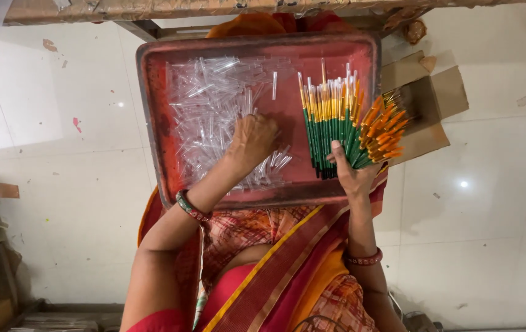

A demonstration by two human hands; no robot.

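A fanned bundle of thin paintbrushes with green handles, orange ferrules and pale tips (343, 120) is gripped at the handle ends by the right hand (352, 175). The thumb is laid across the front of the handles, and the other fingers are wrapped behind them, so the bundle is clamped between thumb and fingers; the hidden fingers cannot be seen singly. From that grip the brushes are spread upward and outward, the tips lying far from the fingers, some over the tray and some past its right edge.

The left hand (252, 141) is lowered, knuckles up, into a loose heap of short clear plastic tubes (213, 104). Its fingers are curled down into the heap and are hidden by the back of the hand, so whether a tube is pinched cannot be told. The tubes are scattered all around these fingers, most of them beyond and to the left of the fingertips, a few just beneath them.

Both heap and brushes are carried by a shallow rectangular red metal tray with worn paint (152, 123), which is rested across the person's lap. A flattened piece of brown cardboard (441, 92) is seen on the pale tiled floor (490, 215) beyond the brush tips, just beside the tray's right edge.
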